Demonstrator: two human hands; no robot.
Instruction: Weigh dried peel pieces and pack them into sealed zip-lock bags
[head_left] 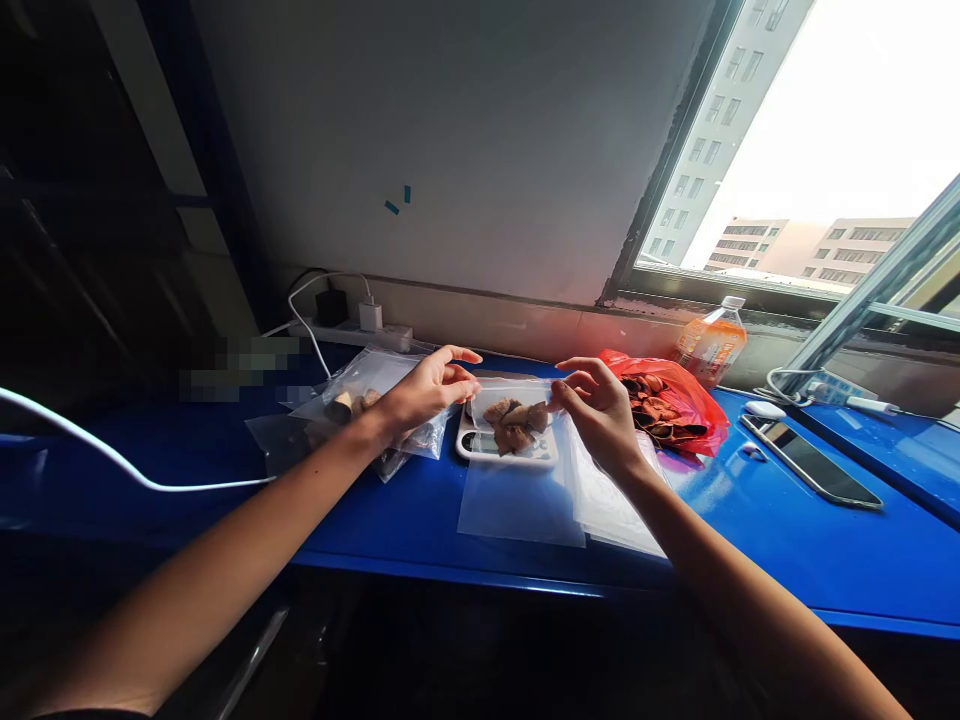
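A clear plastic bag (517, 510) with brown dried pieces (516, 424) in it lies over a white digital scale (469, 445). My left hand (435, 385) pinches the bag's upper left corner between thumb and fingers. At the upper right corner, my right hand (596, 405) has its thumb and fingers closed on the same bag. The bag's top edge stretches between the two hands. Beside my right wrist, a stack of flat clear bags (611, 495) rests on the blue table. Filled clear bags (352, 405) lie under and behind my left wrist.
A red plastic bag (709, 415) holds reddish-brown dried pieces (660, 405). Behind it stands an orange drink bottle (716, 340). A phone (814, 462) and a white earbud case (765, 410) lie at right. A white cable (135, 470) crosses the left side near a power strip (349, 333).
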